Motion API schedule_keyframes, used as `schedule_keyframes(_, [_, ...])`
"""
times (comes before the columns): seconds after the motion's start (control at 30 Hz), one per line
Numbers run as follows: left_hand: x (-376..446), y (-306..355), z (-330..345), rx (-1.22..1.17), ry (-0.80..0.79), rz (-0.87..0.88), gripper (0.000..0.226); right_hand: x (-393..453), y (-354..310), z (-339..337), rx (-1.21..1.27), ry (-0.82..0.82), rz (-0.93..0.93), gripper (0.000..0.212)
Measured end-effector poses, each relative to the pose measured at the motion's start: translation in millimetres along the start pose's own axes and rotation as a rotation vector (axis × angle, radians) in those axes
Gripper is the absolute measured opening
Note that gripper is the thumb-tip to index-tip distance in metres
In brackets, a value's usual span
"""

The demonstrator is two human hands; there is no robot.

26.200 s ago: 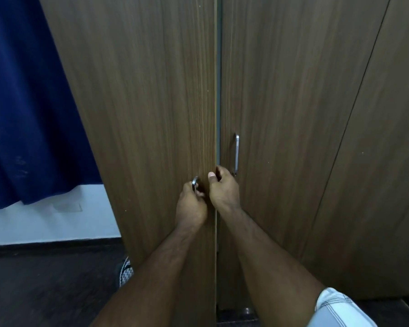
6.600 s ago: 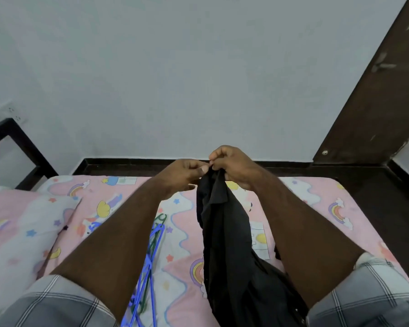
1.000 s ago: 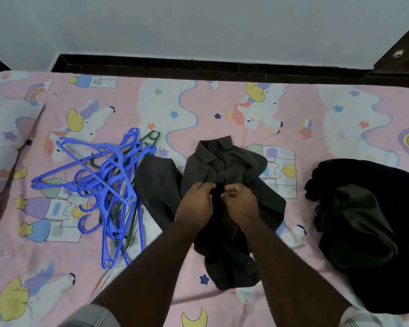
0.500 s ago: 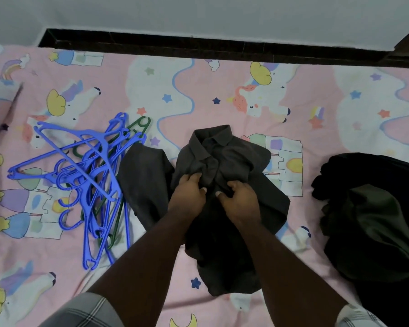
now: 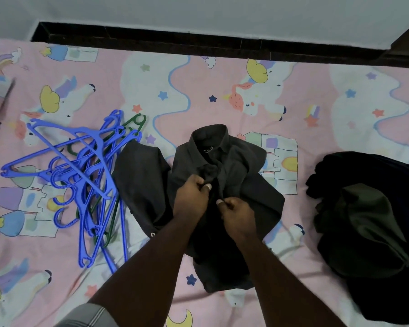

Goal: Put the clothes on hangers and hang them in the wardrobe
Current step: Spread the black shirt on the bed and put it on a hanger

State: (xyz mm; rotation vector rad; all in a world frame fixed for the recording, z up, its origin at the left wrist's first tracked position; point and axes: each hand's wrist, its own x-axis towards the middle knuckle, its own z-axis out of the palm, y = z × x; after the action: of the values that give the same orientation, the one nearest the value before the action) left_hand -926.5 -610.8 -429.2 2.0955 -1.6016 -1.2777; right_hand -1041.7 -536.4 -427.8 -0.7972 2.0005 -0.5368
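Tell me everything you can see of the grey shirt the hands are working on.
The shirt is dark grey woven cloth with a collar and a small label inside the neck. It lies crumpled, collar away from the person, on the pink bedsheet, one sleeve spread toward the hangers. The left hand and the right hand each pinch its front below the collar. No hanger is in it yet.

On the pink unicorn-print bed (image 5: 222,76), both hands, the left hand (image 5: 191,194) and right hand (image 5: 237,213), pinch the front of a dark grey shirt (image 5: 243,166), with tangled blue hangers (image 5: 80,171) just left and a dark clothes pile (image 5: 373,220) right.
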Motion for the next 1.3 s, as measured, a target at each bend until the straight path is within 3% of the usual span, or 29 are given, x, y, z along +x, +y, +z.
schedule_keyframes(0.13, [-1,-3,-8,0.034,-0.012,0.048,0.031,4,-17,-7,-0.036,0.069,-0.045,0.024])
schedule_keyframes(0.27, [-11,1,-25,0.036,0.050,0.148,0.029,1,-38,-5,-0.044,0.137,-0.127,0.015])
schedule_keyframes(0.6, [-6,-44,-129,-0.017,0.266,-0.009,0.032,-24,-125,62,-0.091,-0.081,-0.250,0.018])
schedule_keyframes(0.83, [32,-103,-196,-0.051,0.256,-0.174,0.041,-14,-169,160,-0.092,-0.227,-0.207,0.031])
schedule_keyframes(0.97, [56,-132,-208,-0.254,0.244,-0.282,0.037,-3,-174,203,-0.162,-0.252,-0.125,0.045])
schedule_keyframes(1.03, [66,-138,-210,-0.432,0.218,-0.378,0.031,4,-173,217,-0.155,-0.245,-0.090,0.036])
schedule_keyframes(1.17, [77,-141,-212,-0.646,0.209,-0.421,0.022,9,-175,229,0.080,-0.222,0.006,0.008])
schedule_keyframes(1.3, [76,-133,-218,-0.751,0.173,-0.467,0.025,6,-185,224,0.320,-0.221,0.101,0.010])
